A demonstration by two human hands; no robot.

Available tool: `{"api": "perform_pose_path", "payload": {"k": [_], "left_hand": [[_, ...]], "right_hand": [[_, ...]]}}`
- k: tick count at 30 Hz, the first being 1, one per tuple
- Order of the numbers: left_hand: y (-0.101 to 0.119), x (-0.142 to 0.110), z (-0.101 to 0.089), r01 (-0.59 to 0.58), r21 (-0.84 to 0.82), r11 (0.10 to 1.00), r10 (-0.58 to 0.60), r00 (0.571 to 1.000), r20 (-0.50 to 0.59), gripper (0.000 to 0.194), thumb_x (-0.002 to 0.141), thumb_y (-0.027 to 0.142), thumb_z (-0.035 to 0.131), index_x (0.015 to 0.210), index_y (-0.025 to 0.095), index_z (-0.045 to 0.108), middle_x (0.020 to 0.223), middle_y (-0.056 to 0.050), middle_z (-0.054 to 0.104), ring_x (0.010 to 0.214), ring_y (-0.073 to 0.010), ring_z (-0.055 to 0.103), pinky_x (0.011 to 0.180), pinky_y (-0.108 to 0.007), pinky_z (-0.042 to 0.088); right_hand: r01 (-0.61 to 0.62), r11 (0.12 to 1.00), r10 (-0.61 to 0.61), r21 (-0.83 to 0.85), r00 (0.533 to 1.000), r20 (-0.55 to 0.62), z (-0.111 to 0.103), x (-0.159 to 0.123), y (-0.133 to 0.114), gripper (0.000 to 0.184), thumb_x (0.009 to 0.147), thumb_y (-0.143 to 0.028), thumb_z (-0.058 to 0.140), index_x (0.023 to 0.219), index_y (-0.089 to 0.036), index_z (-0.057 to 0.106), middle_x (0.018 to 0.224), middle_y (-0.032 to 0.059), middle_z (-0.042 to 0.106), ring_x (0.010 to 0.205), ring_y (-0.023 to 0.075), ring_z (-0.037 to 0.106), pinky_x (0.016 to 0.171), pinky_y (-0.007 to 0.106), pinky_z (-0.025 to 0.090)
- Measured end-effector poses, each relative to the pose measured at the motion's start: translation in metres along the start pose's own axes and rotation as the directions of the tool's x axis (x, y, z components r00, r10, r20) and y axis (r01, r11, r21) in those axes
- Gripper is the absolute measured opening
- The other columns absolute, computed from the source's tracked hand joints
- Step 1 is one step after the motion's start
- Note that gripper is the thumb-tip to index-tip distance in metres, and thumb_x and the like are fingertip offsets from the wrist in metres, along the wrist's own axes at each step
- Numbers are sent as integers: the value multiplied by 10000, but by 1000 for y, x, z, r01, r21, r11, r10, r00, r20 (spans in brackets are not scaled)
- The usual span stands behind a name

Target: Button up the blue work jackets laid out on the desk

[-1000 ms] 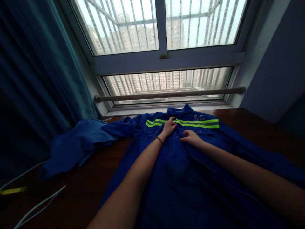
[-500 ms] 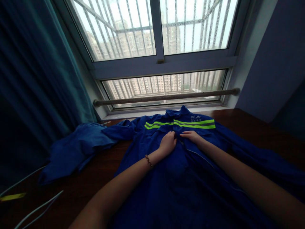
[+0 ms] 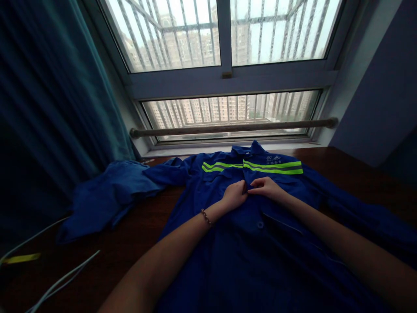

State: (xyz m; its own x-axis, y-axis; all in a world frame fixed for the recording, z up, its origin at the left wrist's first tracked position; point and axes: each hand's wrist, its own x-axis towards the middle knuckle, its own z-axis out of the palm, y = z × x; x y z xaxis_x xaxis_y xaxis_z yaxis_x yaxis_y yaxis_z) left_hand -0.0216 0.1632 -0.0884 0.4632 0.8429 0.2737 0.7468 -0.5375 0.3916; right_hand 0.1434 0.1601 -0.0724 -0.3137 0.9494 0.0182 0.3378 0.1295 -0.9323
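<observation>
A blue work jacket (image 3: 260, 256) is spread front up, collar towards the window, with yellow-green reflective bands (image 3: 275, 166) across the chest. At the middle of its front, below the bands, my left hand (image 3: 235, 194) is closed on the edge of the front opening. My right hand (image 3: 265, 188) meets it from the right, thumb and forefinger pinched together at the same edge. The small part between the fingertips is hidden. Below my hands a round button (image 3: 259, 224) shows on the cloth. A beaded bracelet (image 3: 206, 216) circles my left wrist.
The jacket lies on a dark brown wooden surface (image 3: 143, 230). Another blue garment (image 3: 104, 195) is heaped at left beside a curtain (image 3: 65, 108). White cables (image 3: 70, 274) and a yellow strip (image 3: 22, 258) lie at lower left. A rail (image 3: 228, 129) crosses the window behind.
My right hand's fingers have gone from stretched along the cloth to a pinch against my left hand. The front edge has shifted, and a button now shows below. The view has moved slightly.
</observation>
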Motion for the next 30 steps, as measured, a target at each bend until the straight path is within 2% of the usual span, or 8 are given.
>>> {"api": "perform_pose_path", "payload": {"k": [4,7,15,18,21,25,27,30], "left_hand": [[-2,0,1,26,-18,999,-27,998,-51,82,681,116,484,721,186,490,682,-25,573,624,-170,535,510,-248,304],[-3,-1,2,16,-96,995,-25,995,-93,81,679,116,475,709,189,491,648,-8,568,594,-154,526,511,-238,309],[-3,0,0,13,-286,958,-55,989,-138,62,669,199,587,660,169,534,611,-2,578,583,-140,534,515,-220,344],[-2,1,0,39,-388,921,-80,993,-89,52,640,150,603,642,155,551,586,3,579,562,-133,542,502,-212,358],[-1,3,-1,149,-616,774,-130,989,76,52,650,145,605,653,135,555,540,5,580,506,-131,557,481,-214,400],[4,5,-15,380,-758,530,-221,925,310,113,654,168,639,660,112,541,524,-24,603,496,-158,595,490,-252,472],[6,5,-23,431,-778,457,-246,902,355,130,648,169,656,669,109,543,551,-43,621,532,-176,617,514,-270,496],[8,4,-29,433,-825,364,-242,899,365,152,621,136,680,693,103,551,602,-60,642,581,-184,634,564,-279,515]], "right_hand": [[37,982,-3,-187,984,179,-2,-2,-3,235,567,-336,680,647,-127,607,552,-43,508,527,83,419,499,214,293],[37,980,13,-197,969,246,-6,-4,-5,248,571,-354,684,626,-132,588,531,-57,476,500,70,381,478,209,264],[-219,969,187,111,952,240,-14,-12,-12,289,516,-349,741,661,-138,606,577,-31,567,503,82,473,498,210,349],[-293,934,231,202,932,281,-15,-15,-16,294,534,-326,739,721,-119,647,636,16,625,555,115,539,558,234,409],[-319,895,236,314,932,274,-14,-15,-18,303,570,-312,722,783,-106,664,706,59,656,611,143,579,617,259,444],[-299,890,241,344,949,201,-16,-12,-16,259,638,-331,674,783,-116,670,681,60,651,598,140,572,585,251,448],[-286,907,231,308,952,201,-18,-12,-15,266,658,-358,654,773,-118,671,619,44,626,537,117,535,510,228,415],[-251,936,195,248,953,233,-22,-13,-16,288,672,-370,632,798,-113,663,545,5,570,441,62,432,422,191,315]]}}
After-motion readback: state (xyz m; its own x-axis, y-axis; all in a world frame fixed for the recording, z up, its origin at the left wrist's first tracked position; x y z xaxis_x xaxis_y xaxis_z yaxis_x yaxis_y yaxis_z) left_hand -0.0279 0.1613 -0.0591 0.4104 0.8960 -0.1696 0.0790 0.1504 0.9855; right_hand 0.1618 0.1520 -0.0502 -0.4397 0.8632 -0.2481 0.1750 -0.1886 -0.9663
